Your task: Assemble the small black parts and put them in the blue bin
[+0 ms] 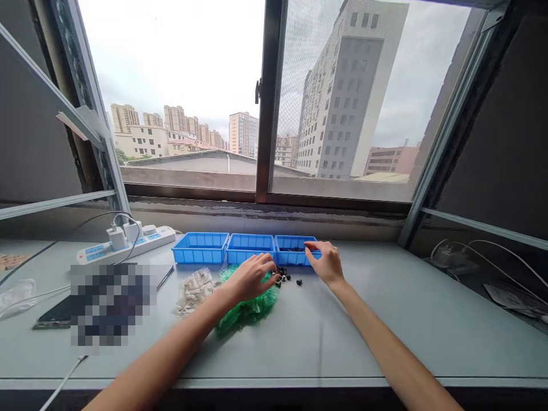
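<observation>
My left hand (253,276) hovers over a crumpled green plastic bag (248,311), its fingers bent and the thumb apart from them. Small black parts (282,275) lie in a loose pile just beyond its fingertips, and one black part (299,282) sits apart to the right. At the front right of the right-hand blue bin (295,260) is my right hand (326,261), thumb and index finger drawn together over the bin; anything between them is too small to make out. Dark parts lie inside that bin.
A middle blue bin (250,258) and a left blue bin (200,256) complete the row. Clear plastic packets (196,290) lie left of the green bag. A power strip (149,240) with chargers, cables and a dark flat device (53,315) occupy the left side. Metal frame posts flank the window.
</observation>
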Motion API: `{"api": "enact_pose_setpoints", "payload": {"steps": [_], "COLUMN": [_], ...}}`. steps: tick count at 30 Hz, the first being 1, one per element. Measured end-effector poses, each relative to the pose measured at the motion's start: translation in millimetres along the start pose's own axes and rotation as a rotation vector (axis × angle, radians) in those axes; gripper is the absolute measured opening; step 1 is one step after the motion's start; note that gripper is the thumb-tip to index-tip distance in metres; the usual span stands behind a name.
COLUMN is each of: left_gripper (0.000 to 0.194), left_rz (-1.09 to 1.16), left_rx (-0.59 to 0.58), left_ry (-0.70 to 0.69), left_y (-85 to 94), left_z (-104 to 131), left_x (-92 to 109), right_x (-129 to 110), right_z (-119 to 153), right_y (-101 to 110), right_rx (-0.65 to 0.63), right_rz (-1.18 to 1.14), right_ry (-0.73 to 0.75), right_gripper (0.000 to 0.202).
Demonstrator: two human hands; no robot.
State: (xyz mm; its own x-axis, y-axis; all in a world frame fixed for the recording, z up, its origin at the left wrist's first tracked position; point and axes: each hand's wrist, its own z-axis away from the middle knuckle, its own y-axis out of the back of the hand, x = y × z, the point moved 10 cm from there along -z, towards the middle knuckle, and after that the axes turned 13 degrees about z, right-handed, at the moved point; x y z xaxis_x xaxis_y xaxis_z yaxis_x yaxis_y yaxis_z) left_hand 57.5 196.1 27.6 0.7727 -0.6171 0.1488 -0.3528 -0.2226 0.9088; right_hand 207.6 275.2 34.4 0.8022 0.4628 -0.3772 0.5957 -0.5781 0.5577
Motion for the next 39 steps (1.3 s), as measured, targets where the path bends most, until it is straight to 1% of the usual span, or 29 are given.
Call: {"api": "enact_pose_setpoints", "payload": {"steps": [4,5,6,10,12,13,14,16,18,20,23,28,31,34,39], "left_gripper": [0.018,0.018,0.018,0.018,0.017,0.017,0.017,0.016,0.015,0.013,0.012,0.012,0.011,0.011,0.011], "left_rz": [-0.002,-0.002,-0.003,-0.009,-0.009,-0.010,-0.015,-0.027,-0.032,-0.032,-0.033,-0.030,-0.006,0.014,0.006], "left_rx": [-0.021,-0.019,-0.018,-0.007,0.004,0.008,0.009,0.007,-0.003,-0.013,-0.025,-0.044,-0.044,-0.049,-0.047], "left_ry": [0.011,0.012,0.010,-0.012,-0.025,-0.030,-0.035,-0.049,-0.064,-0.074,-0.079,-0.073,-0.072,-0.064,-0.052], "left_y": [-3.7,-4.0,-4.3,-2.6,-0.2,0.8,1.3,0.8,-1.5,-4.2,-6.7,-11.6,-14.7,-16.9,-16.1], "left_z": [-0.1,0.0,0.1,0.2,0.5,0.9,1.4,2.4,3.3,3.7,3.4,2.7,2.7,2.9,3.1], "left_x": [-1.0,-1.2,-1.1,1.6,3.8,4.8,5.7,7.6,9.1,10.4,12.6,14.8,14.3,12.8,11.9], "right_x": [-2.4,-3.8,-6.2,-20.3,-28.0,-33.4,-39.8,-50.4,-50.6,-43.5,-36.4,-34.8,-38.5,-47.0,-54.2], "right_z": [0.1,-0.1,-0.6,-1.2,0.0,1.0,2.9,11.7,23.6,31.0,36.1,41.1,42.5,44.0,46.3], "right_y": [22.3,25.9,26.9,21.5,23.8,22.5,18.2,1.3,-15.9,-26.6,-35.0,-41.1,-42.2,-43.0,-45.0], "right_rx": [0.155,0.170,0.156,-0.029,-0.085,-0.135,-0.207,-0.416,-0.601,-0.689,-0.734,-0.784,-0.779,-0.761,-0.760], "right_rz": [-0.022,-0.037,-0.054,-0.065,-0.053,-0.054,-0.053,-0.032,0.006,0.035,0.038,0.033,0.036,0.021,0.021], "right_ry": [-0.051,-0.053,-0.049,-0.052,-0.057,-0.034,0.008,0.112,0.170,0.171,0.164,0.138,0.133,0.170,0.206], "right_gripper": [0.031,0.032,0.033,0.037,0.034,0.031,0.027,0.021,0.014,0.014,0.013,0.017,0.015,0.016,0.014]}}
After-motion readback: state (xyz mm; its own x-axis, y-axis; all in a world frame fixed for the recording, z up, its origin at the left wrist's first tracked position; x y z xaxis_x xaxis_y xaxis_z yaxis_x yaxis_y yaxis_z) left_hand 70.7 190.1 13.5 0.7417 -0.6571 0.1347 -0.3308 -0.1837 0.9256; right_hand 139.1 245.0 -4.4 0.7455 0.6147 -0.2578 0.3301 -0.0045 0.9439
